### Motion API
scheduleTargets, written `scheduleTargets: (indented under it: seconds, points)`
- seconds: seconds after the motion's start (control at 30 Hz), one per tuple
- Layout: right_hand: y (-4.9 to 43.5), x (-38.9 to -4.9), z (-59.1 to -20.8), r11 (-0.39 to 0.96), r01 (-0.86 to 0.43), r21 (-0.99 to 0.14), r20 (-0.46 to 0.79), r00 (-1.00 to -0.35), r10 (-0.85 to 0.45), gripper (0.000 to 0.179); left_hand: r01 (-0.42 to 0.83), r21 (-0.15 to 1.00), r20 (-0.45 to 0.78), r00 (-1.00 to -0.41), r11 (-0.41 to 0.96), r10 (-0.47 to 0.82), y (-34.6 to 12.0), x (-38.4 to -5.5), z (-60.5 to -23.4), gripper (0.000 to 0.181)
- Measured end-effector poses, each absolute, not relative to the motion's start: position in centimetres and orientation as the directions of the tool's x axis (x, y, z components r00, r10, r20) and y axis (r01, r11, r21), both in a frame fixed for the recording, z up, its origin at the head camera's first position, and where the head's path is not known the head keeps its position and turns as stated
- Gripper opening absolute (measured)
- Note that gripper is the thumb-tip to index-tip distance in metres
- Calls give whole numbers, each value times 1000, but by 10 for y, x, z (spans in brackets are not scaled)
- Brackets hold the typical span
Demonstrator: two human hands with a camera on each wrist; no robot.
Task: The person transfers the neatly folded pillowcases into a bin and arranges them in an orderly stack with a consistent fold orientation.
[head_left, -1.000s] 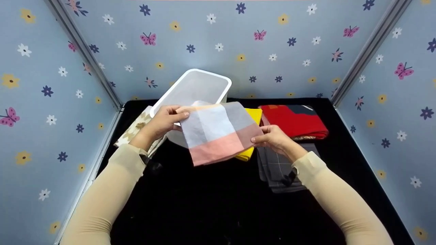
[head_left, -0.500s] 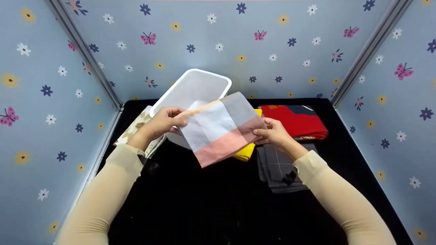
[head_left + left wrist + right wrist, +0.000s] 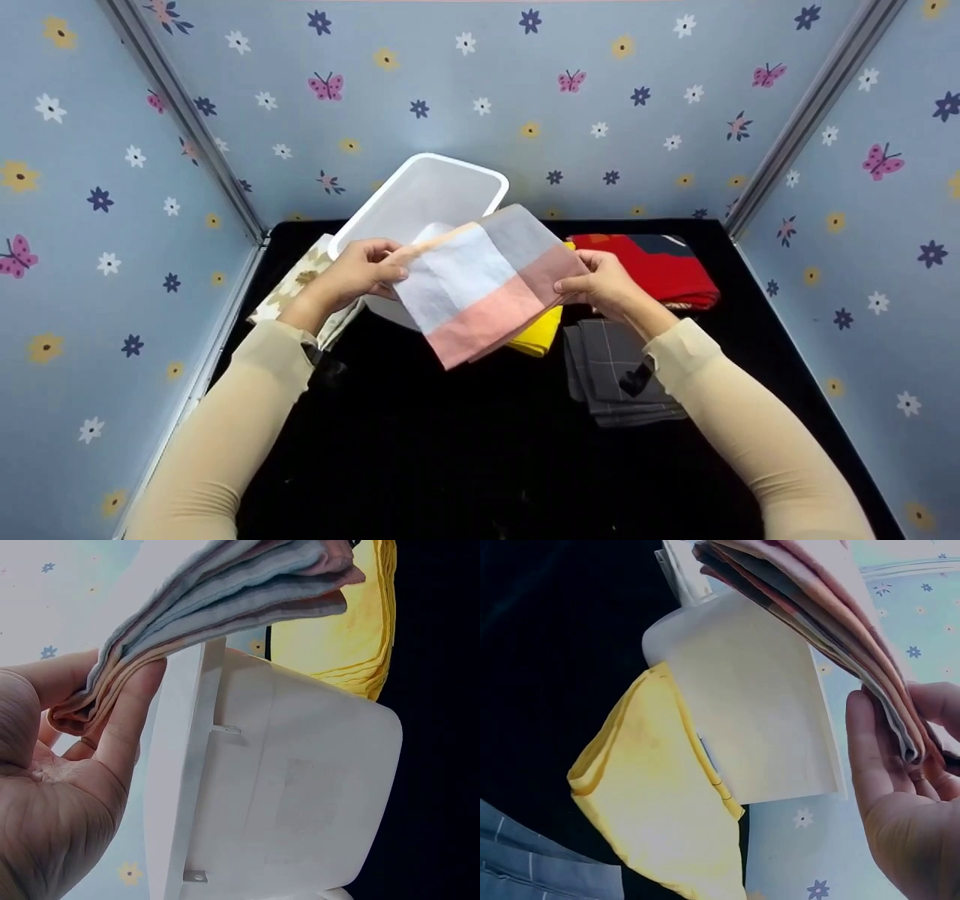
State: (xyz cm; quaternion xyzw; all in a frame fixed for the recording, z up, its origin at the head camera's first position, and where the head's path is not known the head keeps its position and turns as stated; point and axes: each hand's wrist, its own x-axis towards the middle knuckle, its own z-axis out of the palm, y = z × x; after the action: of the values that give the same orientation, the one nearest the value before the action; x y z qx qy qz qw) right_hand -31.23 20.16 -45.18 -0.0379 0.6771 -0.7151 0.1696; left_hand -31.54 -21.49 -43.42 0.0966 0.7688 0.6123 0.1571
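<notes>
A folded checked cloth (image 3: 480, 277) in pale blue, grey, pink and peach is held up between both hands, tilted with its right end higher. My left hand (image 3: 360, 271) pinches its left edge between thumb and fingers. At the right edge my right hand (image 3: 604, 283) grips it the same way. Both wrist views show several stacked layers in the cloth (image 3: 217, 600). Just behind and below it stands a white plastic bin (image 3: 420, 195), its open mouth partly hidden by the cloth.
On the black table (image 3: 450, 450), a floral folded cloth (image 3: 296, 281) lies left of the bin. To the right are a yellow folded cloth (image 3: 541, 334), a red one (image 3: 660, 274) and a grey checked one (image 3: 611, 375). Flower-patterned panels (image 3: 480, 90) enclose the table's back and sides.
The checked cloth has tilted, its right end rising and its lower left corner swinging right. Both hands keep hold of it and have shifted only slightly.
</notes>
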Motion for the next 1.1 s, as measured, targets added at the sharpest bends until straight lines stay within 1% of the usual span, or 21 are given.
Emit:
scheduleTargets:
  seconds: [0.1,0.2,0.33,0.5,0.67,0.8,0.97,1.03,1.1]
  points:
    - [200,-315,-449,-25,191,-981,-177,-944,-279,30,-42,974,-120,-931,225,344,-216,-315,-436,40]
    - [197,-317,-445,-52,181,-982,-162,-953,-255,21,-45,976,-120,-928,213,353,-216,-315,-437,38]
    - [192,-320,-441,-129,163,-978,-129,-962,-241,23,-61,979,-127,-928,194,351,-215,-315,-439,34]
    - [187,-324,-434,-234,169,-957,-106,-960,-261,30,-86,983,-136,-932,159,336,-214,-316,-442,34]
    - [183,-330,-428,-215,150,-965,-94,-964,-249,34,-106,988,-138,-936,117,324,-214,-315,-444,30]
    - [178,-335,-422,-193,145,-970,-101,-970,-223,31,-118,990,-138,-940,82,313,-214,-314,-444,27]
    - [170,-340,-414,-220,167,-961,-121,-971,-208,28,-126,992,-125,-946,15,298,-214,-314,-444,23]
    - [167,-342,-412,-233,172,-957,-122,-970,-211,33,-124,992,-116,-950,-10,289,-213,-314,-443,20]
    - [163,-343,-410,-240,171,-956,-118,-968,-219,42,-121,992,-110,-953,-22,281,-213,-315,-443,19]
